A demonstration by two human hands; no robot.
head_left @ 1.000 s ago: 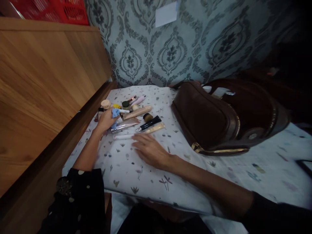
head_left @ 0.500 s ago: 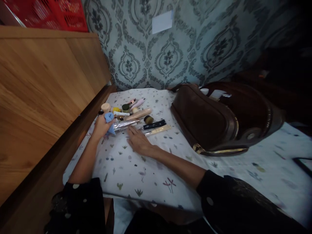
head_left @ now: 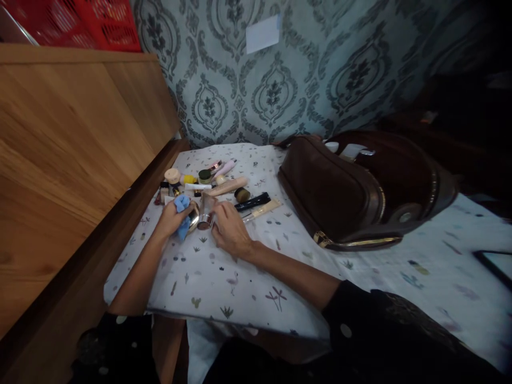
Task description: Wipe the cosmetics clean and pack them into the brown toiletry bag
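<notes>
Sheet [head_left: 248, 304]: white with little pictures; its far edge is met by the wall.
Brown bag [head_left: 320, 192]: set near the far edge, right of the small things; its top is open.
Right hand [head_left: 232, 229]: fingers are bent against the side of the shiny tube [head_left: 207, 204]; whether it is gripped cannot be told.
Left hand [head_left: 169, 218]: fingers are closed around the blue cloth [head_left: 183, 203], near the left edge.
Shiny tube: tipped, with its cap toward the near edge, between both hands.
Gold-edged thing [head_left: 194, 216]: partly hidden, just beside the blue cloth.
Dark-lidded jar [head_left: 205, 176]: seen toward the far left corner.
</notes>
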